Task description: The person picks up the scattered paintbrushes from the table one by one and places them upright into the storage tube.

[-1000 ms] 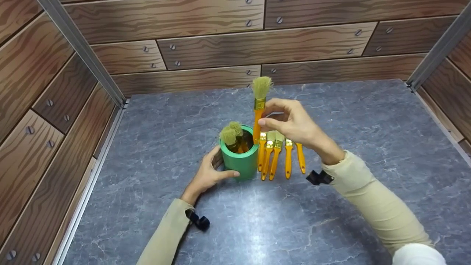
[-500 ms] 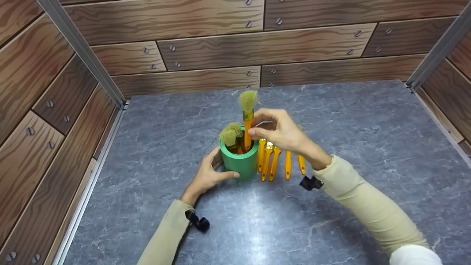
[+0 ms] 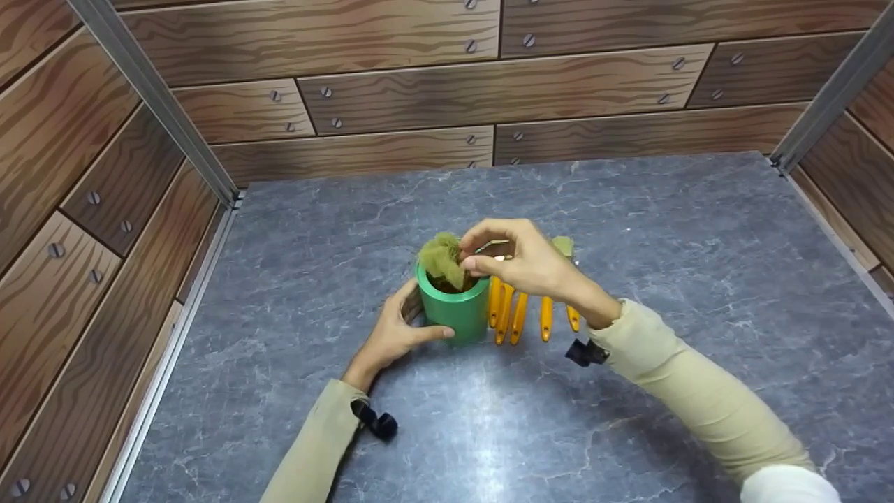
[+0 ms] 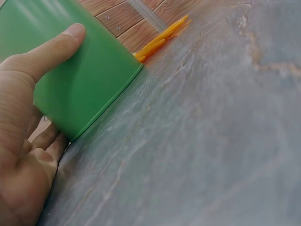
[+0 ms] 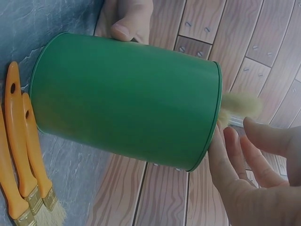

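Note:
A green can (image 3: 454,318) stands upright on the table. My left hand (image 3: 398,332) holds it from the left, the thumb along the front and the other fingers partly hidden behind. Several paintbrushes stand in the can, their pale bristles (image 3: 440,258) showing above the rim; the handles are mostly hidden inside. Over the right side of the rim is my right hand (image 3: 534,262), close beside these bristles. In the right wrist view its thumb and fingers stand apart, with no brush gripped between them.
Several paintbrushes with orange handles (image 3: 518,321) lie side by side on the grey marbled table (image 3: 293,293), just right of the can. My right forearm passes over part of that side. Wood-patterned walls (image 3: 419,84) enclose the back and sides.
My right hand has moved left and down, lowering a paintbrush handle first into the can, and its fingers have let go. The left hand has stayed on the can.

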Available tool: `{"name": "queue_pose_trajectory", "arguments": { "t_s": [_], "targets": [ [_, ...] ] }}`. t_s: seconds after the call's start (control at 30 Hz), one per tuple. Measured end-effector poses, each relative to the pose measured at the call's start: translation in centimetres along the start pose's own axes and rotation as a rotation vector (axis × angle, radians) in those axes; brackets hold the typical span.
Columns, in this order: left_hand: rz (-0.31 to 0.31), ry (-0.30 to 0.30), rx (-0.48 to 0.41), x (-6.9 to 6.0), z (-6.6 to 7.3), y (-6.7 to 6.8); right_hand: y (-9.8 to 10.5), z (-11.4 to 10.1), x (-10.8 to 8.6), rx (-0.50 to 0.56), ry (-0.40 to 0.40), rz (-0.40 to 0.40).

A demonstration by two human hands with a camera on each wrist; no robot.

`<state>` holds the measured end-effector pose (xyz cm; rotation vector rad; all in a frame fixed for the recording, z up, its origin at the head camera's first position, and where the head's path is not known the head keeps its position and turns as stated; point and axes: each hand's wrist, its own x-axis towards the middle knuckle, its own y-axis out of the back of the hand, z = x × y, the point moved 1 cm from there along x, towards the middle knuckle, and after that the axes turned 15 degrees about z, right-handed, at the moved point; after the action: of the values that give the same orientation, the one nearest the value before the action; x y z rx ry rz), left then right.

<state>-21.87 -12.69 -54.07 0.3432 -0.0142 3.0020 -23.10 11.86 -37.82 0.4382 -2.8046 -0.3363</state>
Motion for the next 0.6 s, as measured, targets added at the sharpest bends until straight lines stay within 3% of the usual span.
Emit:
{"name": "queue_pose_trajectory", "arguments": {
  "t_s": [0.6],
  "targets": [
    [0.003,-0.001,-0.016,0.0,-0.2,-0.1,2.3,0.2,-1.4,-0.109,0.017,0.075]
  ]
}}
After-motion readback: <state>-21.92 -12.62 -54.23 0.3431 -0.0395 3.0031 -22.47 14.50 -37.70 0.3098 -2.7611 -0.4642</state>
